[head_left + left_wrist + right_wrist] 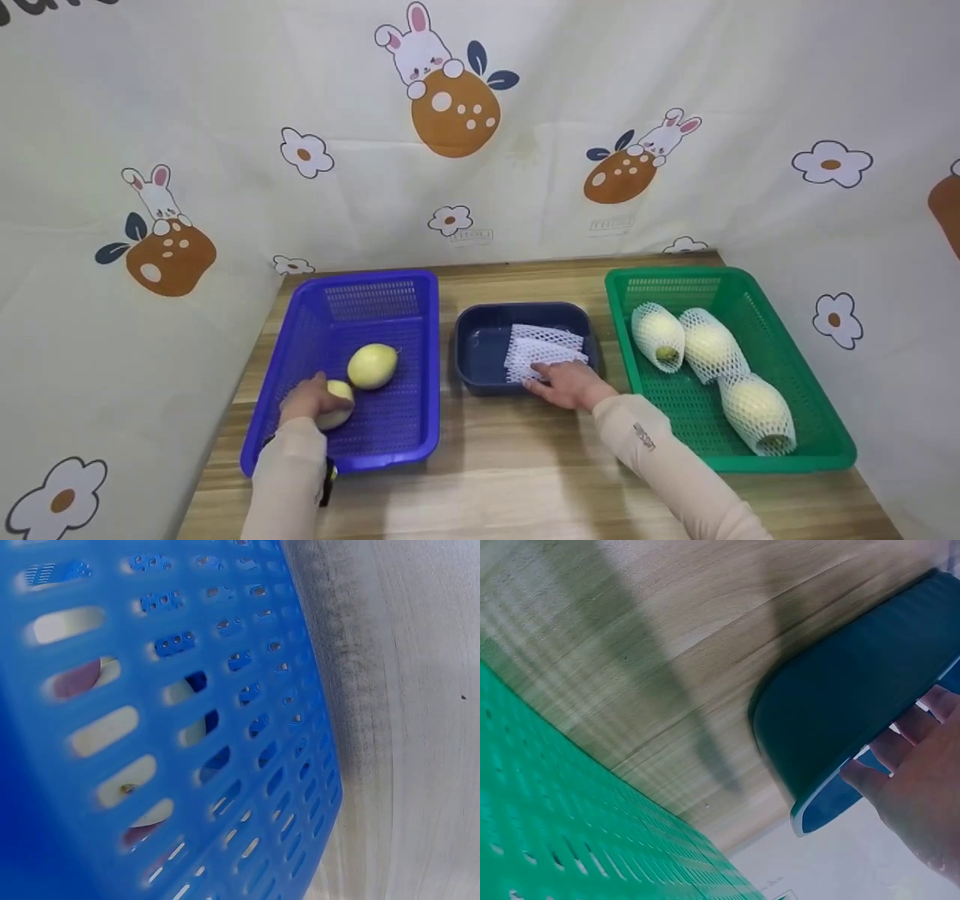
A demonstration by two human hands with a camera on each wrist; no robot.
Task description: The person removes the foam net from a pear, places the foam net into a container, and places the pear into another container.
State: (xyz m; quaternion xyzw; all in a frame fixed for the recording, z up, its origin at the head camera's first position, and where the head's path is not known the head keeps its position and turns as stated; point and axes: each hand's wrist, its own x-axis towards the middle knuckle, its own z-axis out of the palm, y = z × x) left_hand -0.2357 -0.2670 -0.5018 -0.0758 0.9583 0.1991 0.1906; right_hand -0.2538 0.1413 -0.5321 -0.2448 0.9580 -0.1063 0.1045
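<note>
In the head view my left hand (309, 399) reaches into the blue basket (431, 360) and grips a pale yellow melon (337, 409). A second pale melon (373, 366) lies just beyond it. Through the basket's slots, the left wrist view shows parts of the gripped melon (105, 731) and fingers (79, 681) against it. My right hand (571, 384) is over the near side of a dark blue tray (480, 349), its fingertips on white foam net sleeves (544, 356). In the right wrist view its fingers (892, 750) reach over the tray's rim; the fingertips are hidden.
At the right stands a green basket (814, 390) with three net-sleeved melons (709, 346). The tray sits between the two baskets on a wood-grain table (495, 487). A printed cloth (540, 180) hangs behind and along the sides.
</note>
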